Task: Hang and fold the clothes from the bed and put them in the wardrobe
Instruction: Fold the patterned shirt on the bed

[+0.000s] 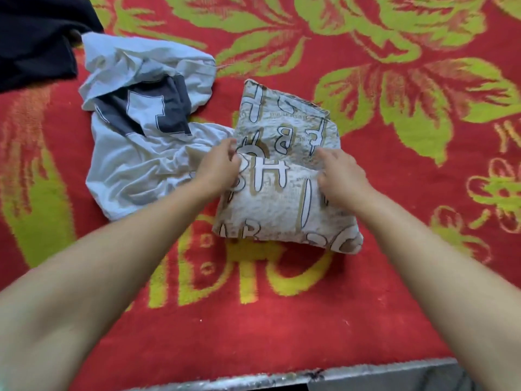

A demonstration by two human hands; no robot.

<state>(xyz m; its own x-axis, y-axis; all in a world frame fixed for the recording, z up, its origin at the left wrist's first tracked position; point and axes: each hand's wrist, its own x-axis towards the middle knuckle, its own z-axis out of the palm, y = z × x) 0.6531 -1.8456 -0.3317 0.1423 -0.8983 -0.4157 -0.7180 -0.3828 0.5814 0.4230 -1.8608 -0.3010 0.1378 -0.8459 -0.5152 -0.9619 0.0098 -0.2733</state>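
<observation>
Three garments lie on the red bed cover with yellow-green leaf pattern [366, 277]. One beige folded cloth printed with large white letters [284, 198] sits at frame centre, its near edge rounded and closed, its far edge angled toward the upper right. The left hand [218, 167] pinches the cloth's left edge with fingers curled. The right hand [342, 176] rests on the cloth's right side, fingers bent downward into the fabric; whether they grip a fold cannot be told. One crumpled pale grey shirt with a dark grey block print [141, 136] lies left of centre, its right hem touching the folded cloth beneath the left hand. One dark navy garment [33, 38] occupies the upper left corner, its lower corner just beside the grey shirt's upper edge. Open cover extends across the right half and the lower centre of the frame. A grey metal bed edge [366, 373] runs along the bottom right.
</observation>
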